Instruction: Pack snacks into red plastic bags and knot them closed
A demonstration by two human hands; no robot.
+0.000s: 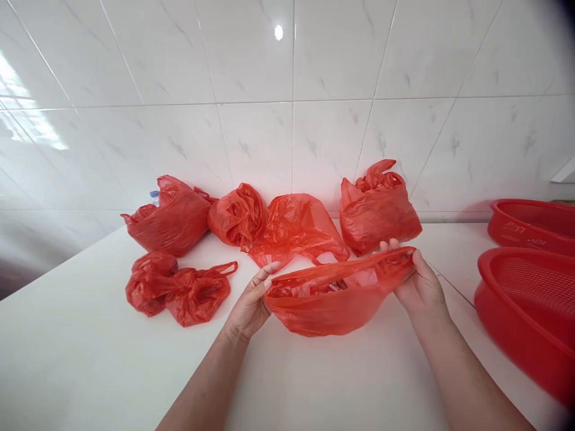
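A red plastic bag (pixel 323 314) is stretched sideways between my two hands, its mouth spread into a long slit. My left hand (pixel 251 302) pinches the left end of the rim, thumb on top. At the right end, my right hand (pixel 420 281) grips the gathered rim between thumb and fingers. Through the mouth some pinkish plastic and a small dark printed patch (pixel 338 285) show, but I cannot make out what they are. Just behind lies a flattened, thin red bag (pixel 300 224).
Against the tiled wall (pixel 332 143) stand several filled red bags, among them a left one (pixel 173 221), a round bundle (pixel 238 215) and a right one (pixel 380 209). A knotted bag (pixel 197 293) lies front left. Two red plastic baskets (pixel 507 299) occupy the right side of the white table (pixel 112 365).
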